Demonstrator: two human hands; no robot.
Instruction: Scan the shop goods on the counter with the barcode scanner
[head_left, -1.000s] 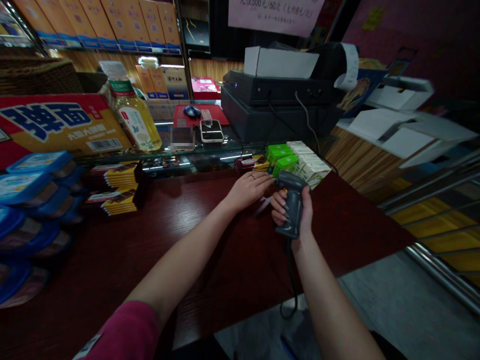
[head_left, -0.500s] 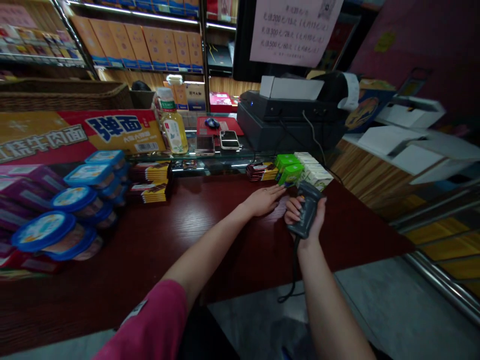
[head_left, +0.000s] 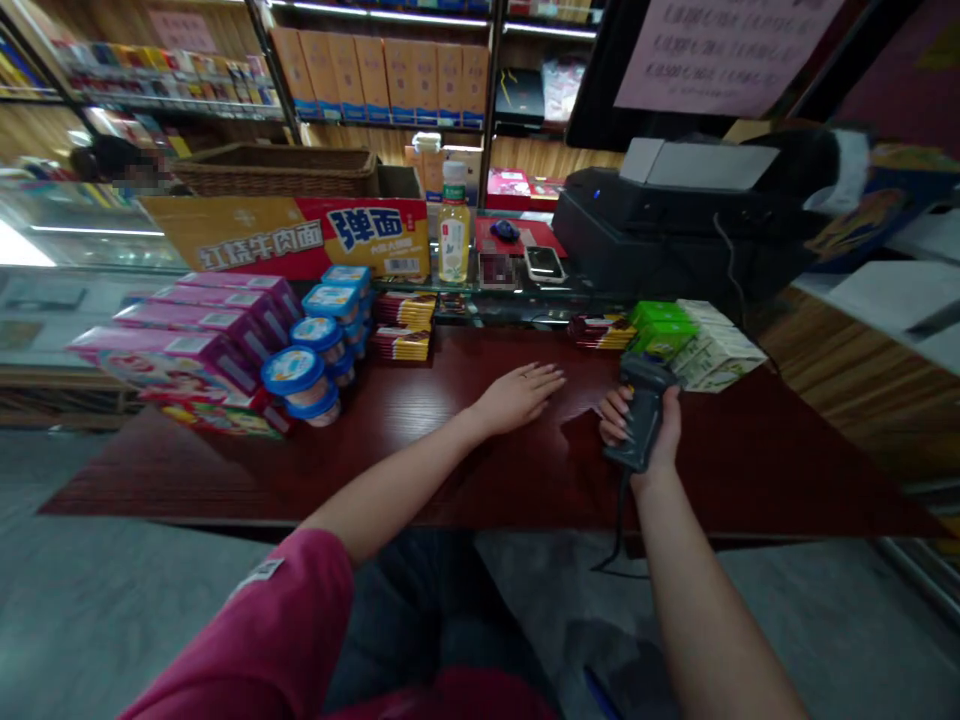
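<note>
My right hand (head_left: 651,430) is closed round the handle of a grey barcode scanner (head_left: 640,402), whose cable hangs off the counter's front edge. The scanner's head points toward green boxes (head_left: 658,325) and pale cartons (head_left: 716,345) at the back right. My left hand (head_left: 517,393) lies flat and open on the dark red wooden counter (head_left: 420,450), fingers stretched out, a short way left of the scanner. It holds nothing.
Blue-lidded tubs (head_left: 311,350) and pink boxes (head_left: 202,335) are stacked at the left. Chocolate bar packs (head_left: 403,325) lie behind. A noodle carton (head_left: 300,235), a drink bottle (head_left: 453,225), phones (head_left: 544,262) and a black cash register (head_left: 675,225) stand on the glass case beyond.
The view has pulled back and swung left, showing more of the counter. My left hand slid back from the green boxes and now lies flat. My right hand keeps the scanner.
</note>
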